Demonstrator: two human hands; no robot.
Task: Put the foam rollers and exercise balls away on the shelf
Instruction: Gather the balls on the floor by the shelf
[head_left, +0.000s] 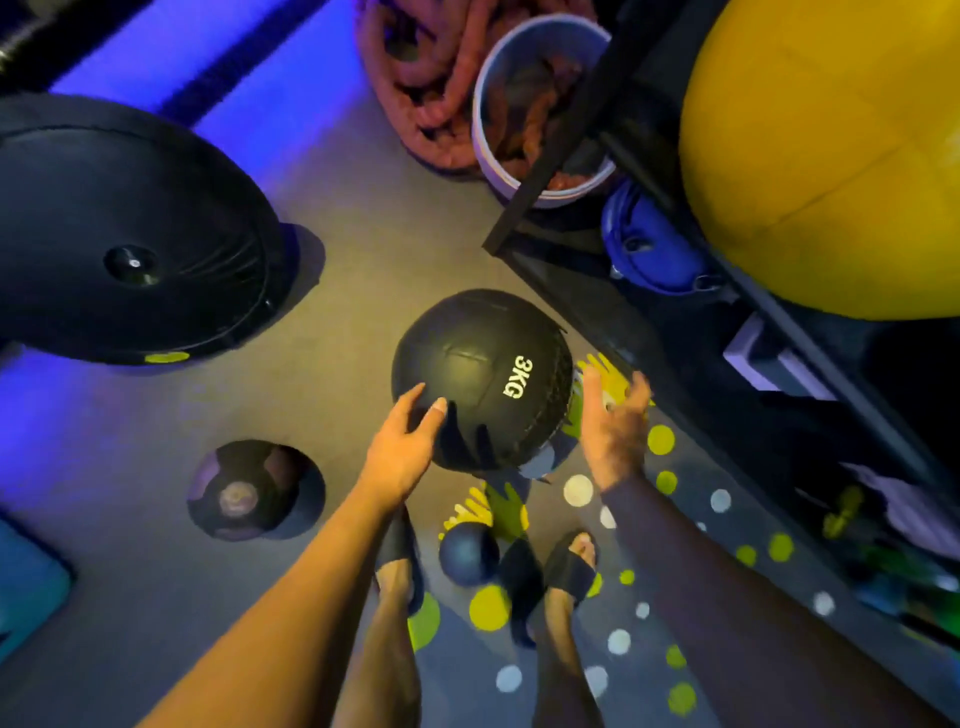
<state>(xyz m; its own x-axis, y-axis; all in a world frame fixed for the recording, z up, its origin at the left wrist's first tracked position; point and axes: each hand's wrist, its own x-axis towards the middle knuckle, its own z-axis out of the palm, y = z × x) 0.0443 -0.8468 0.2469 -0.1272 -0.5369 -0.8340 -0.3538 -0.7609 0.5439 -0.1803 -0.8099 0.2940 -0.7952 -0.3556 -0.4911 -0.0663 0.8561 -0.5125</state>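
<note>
Yellow exercise ball (831, 156), the largest item, sits on the black shelf (558, 150) at upper right and bulges past the shelf's front rail. A black dome trainer (130, 234), next in size, lies on the floor (363, 234) at the left edge. The open lane between the dome and the shelf's corner post is a bare grey strip running up toward the white bucket (480, 104) and the pile of orange ropes (431, 78). The black medicine ball (478, 374) marked 3KG sits mid-lane, just off the shelf's front edge; I cannot tell whether it is on the floor or lifted. Hands are apart, one at each side of it. The left hand (402, 447) has straight, spread fingers laid on the ball's lower left. The right hand (613, 426) is open with its palm facing the ball's right side, and contact there is unclear. A dark purplish ball (244, 491) lies on the floor well left of the hands. A blue object (649, 249) is tucked low in the shelf near the corner; its shape is unclear. A small dark blue ball (467, 553) lies between two feet in black slides (569, 566). A teal mat corner (26, 577) shows at the lower left edge. The floor is grey, with yellow-green and white dots and handprint marks along the shelf side. Violet-blue light falls across the upper left.
</note>
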